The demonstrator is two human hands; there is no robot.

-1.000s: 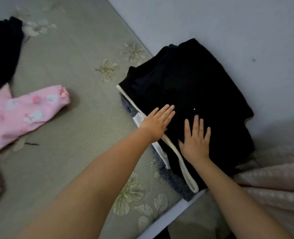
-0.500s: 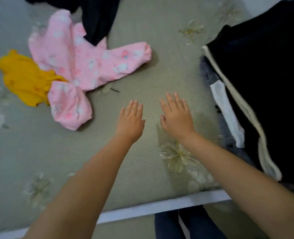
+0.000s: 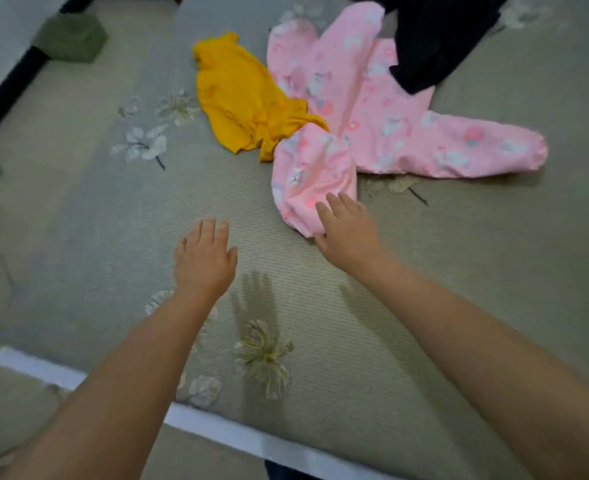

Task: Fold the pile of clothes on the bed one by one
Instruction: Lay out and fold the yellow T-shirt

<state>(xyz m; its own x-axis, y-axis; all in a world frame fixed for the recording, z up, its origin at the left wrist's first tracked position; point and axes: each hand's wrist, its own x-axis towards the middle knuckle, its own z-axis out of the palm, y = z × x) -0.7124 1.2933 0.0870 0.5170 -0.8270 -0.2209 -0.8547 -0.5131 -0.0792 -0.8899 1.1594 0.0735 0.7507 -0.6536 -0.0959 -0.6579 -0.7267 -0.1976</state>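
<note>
My right hand (image 3: 346, 233) sits just right of the frame's centre, at the near tip of the pink garment (image 3: 365, 116). My thumb seems tucked under the cloth's edge and my fingers lie over it, so I appear to be pinching that corner, though the blur keeps me from being sure how firm the hold is. My left hand (image 3: 205, 258) is left of centre, fingers straight and close together, palm down over the bed (image 3: 95, 237) with nothing in it; whether it touches the cover I cannot tell.

The pink garment, printed with small figures, sprawls across the upper middle and upper right of the frame, one sleeve stretched out to the right, another part bunched toward my right hand. A yellow garment (image 3: 241, 98) lies crumpled just to its left in the upper middle, its edge touching the pink one. A black garment (image 3: 431, 39) at the top right overlaps the pink one's upper part. The bed has a grey-green cover with pale flower patterns and a white edge (image 3: 217, 427) along the lower part of the frame. A dark green block (image 3: 71, 38) sits in the upper left corner.
</note>
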